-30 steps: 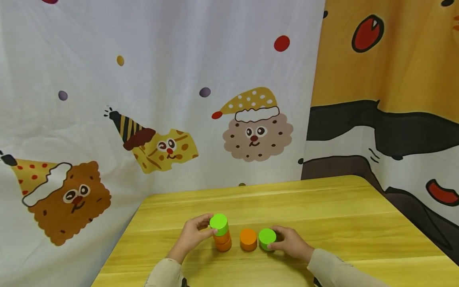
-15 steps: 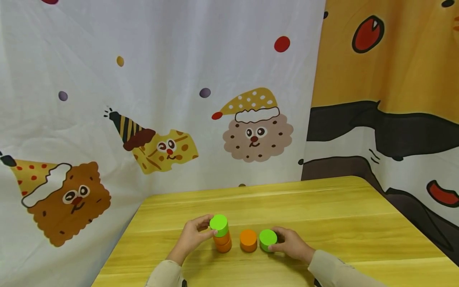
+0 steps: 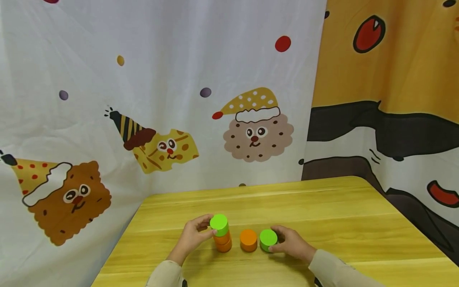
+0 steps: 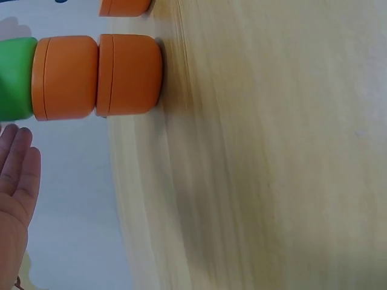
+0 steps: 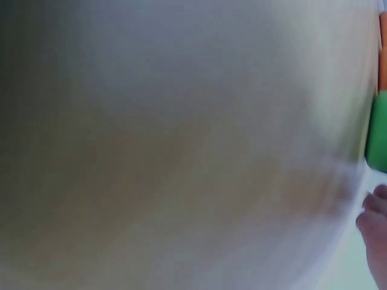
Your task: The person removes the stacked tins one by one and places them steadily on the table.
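Note:
A stack of two orange round blocks with a green round block on top stands on the wooden table. My left hand pinches that top block from the left, thumb in front and fingers behind. In the left wrist view, the stack's orange blocks lie sideways across the picture. A single orange block sits to the right of the stack. Just beyond it is a second green block, which my right hand holds between thumb and fingers from the right side. The right wrist view catches only this green block's edge.
The wooden table reaches back to a white curtain printed with cartoon cookies and cheese. An orange, black and white cartoon cloth hangs at the right. Pale sleeves cover both forearms.

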{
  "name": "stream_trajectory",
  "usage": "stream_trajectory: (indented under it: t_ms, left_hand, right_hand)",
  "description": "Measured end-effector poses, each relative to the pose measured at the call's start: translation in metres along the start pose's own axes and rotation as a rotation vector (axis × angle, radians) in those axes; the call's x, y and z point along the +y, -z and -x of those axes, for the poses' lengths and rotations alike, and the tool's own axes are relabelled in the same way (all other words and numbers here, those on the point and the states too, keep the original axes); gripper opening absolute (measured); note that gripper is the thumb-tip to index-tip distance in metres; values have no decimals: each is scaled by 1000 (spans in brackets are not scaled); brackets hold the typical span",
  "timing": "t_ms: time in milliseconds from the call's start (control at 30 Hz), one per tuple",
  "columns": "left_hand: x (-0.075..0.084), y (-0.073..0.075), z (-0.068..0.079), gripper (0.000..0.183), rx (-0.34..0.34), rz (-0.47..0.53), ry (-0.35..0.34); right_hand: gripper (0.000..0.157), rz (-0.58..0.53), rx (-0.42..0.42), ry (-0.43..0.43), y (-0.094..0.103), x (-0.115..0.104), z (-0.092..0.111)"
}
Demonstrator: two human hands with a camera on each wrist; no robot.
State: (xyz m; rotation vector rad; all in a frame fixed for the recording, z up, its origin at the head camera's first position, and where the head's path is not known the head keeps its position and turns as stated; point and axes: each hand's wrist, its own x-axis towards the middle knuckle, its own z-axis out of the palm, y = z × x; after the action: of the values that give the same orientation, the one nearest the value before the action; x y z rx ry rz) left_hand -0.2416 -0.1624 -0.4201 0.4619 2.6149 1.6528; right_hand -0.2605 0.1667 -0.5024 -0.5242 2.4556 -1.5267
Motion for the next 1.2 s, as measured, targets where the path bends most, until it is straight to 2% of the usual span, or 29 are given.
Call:
stream_trajectory:
  t_ms: [100,200,333,433,633,833,1000,1200]
  left_hand:
    - [-2,1,1,54,4,0,-5]
    - [-5,3,2,56,-11,-14,-13]
    - [-31,2,-4,60,-36,-49,-29]
    - [-50,-1,-8,62,-40,-63,-38]
    - [-54,-5,-6,58,-37,-59,-60]
    - [-55,-8,-7,54,-61,-108,-58]
    - [-54,-9,-8,51,-63,-122,-62]
    - [-55,-10,-8,50,-64,-137,-78]
  right_hand:
    - [79,19,-9,-21,3,-6,-4]
    - [74,53,11,-8,6,-16,-11]
    - [68,69,45,26,6,-31,-25]
    - [66,51,37,44,1,-43,-34]
    - [58,107,-40,122,-15,-66,-47]
    - [58,175,-95,186,-31,-87,-59]
    - [63,206,-131,166,-45,-102,-65]
    - [68,219,-141,151,-55,-109,-69]
